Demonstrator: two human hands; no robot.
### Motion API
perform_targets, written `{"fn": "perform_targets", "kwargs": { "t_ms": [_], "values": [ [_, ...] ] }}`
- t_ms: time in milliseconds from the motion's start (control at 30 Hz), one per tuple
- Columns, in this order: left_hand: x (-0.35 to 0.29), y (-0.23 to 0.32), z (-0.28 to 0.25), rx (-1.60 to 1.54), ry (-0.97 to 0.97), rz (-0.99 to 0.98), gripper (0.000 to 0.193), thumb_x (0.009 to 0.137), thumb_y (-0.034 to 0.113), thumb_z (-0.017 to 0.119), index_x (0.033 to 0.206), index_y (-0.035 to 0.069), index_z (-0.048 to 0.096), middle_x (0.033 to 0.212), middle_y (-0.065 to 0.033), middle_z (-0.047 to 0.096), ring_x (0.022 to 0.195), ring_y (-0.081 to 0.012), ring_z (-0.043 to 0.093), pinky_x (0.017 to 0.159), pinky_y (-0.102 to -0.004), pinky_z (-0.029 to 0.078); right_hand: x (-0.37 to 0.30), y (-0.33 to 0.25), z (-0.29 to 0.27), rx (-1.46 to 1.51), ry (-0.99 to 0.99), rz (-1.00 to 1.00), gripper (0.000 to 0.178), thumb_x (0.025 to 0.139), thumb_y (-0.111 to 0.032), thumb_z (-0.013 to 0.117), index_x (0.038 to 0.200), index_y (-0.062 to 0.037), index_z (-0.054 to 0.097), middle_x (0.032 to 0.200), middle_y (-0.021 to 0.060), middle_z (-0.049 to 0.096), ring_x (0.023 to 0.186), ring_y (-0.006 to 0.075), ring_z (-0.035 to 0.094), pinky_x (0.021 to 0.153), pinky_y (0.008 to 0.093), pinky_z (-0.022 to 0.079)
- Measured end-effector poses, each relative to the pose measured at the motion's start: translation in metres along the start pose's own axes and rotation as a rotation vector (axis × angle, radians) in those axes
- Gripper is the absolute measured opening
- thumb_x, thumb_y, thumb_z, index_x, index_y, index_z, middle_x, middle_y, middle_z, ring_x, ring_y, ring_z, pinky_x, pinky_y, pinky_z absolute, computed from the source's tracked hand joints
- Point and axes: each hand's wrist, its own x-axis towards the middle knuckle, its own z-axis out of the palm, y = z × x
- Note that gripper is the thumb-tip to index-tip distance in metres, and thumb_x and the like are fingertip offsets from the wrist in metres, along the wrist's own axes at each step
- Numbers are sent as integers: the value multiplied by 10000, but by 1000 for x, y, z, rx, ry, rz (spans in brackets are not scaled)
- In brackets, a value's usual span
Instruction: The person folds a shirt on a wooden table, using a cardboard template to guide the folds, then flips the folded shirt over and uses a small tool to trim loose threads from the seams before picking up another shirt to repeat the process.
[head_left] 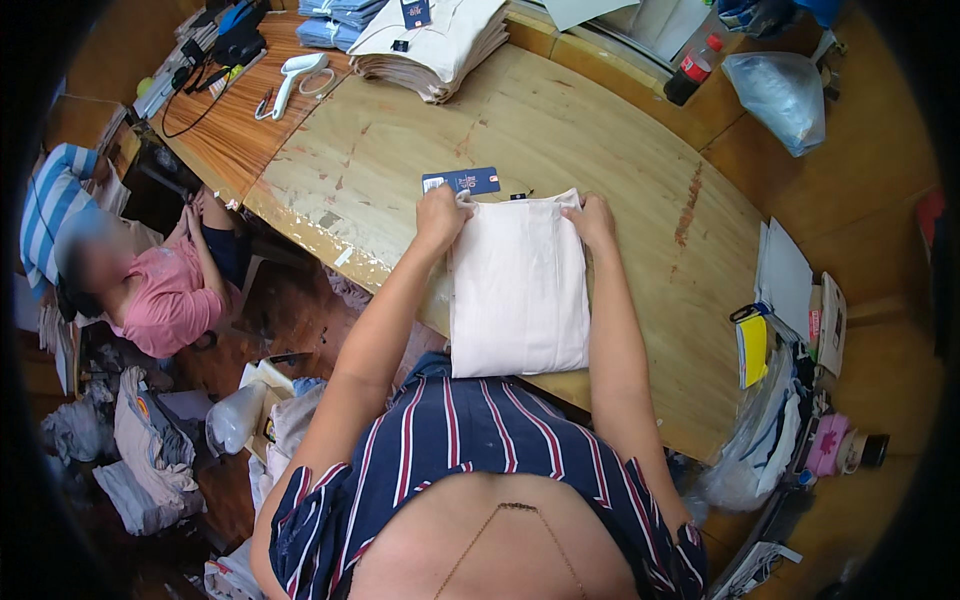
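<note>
A pale, off-white folded garment lies flat at the near edge of the wooden table, its lower end close to my body. My left hand is closed on its far left corner, and my right hand pinches the far right corner. A dark blue hang tag rests on the table just beyond the far edge, beside my left hand. Between my hands, a small dark neck label shows at the garment's top. The fingertips are partly hidden by the cloth.
At the far side stands a stack of similar pale garments, with blue folded clothes beside it. A white handheld scanner lies left of them. A cola bottle stands back right. Two people sit at left, one in pink.
</note>
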Motion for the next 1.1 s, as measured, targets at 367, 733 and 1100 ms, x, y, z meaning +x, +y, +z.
{"fn": "perform_targets", "kwargs": {
  "t_ms": [367, 733, 1100],
  "values": [
    [-1, 98, -129, -817, 187, 477, 362, 668, -46, 643, 975, 23, 463, 874, -66, 578, 835, -133, 556, 746, -263, 467, -42, -68, -155, 938, 324, -538, 46, 774, -16, 569, 814, -18, 547, 743, 25, 597, 693, 49, 531, 594, 201, 424],
    [-100, -19, -44, 80, -310, 975, 182, 687, 56, 533, 866, 29, 548, 932, -99, 537, 946, -254, 503, 800, -342, 416, -178, 59, -49, 116, -5, -705, 276, 671, 53, 463, 879, -51, 610, 961, 77, 599, 961, 233, 544, 836, 347, 415],
    [-123, 25, -8, 276, -350, 805, 579, 804, 373, 464, 1293, 122, 282, 1358, -102, 237, 1266, -249, 203, 1005, -491, 138, -116, 4, -63, -474, -25, -985, 327, 754, -78, 448, 1058, -162, 534, 1193, 34, 465, 1157, 196, 380, 951, 437, 276]
  ]
}}
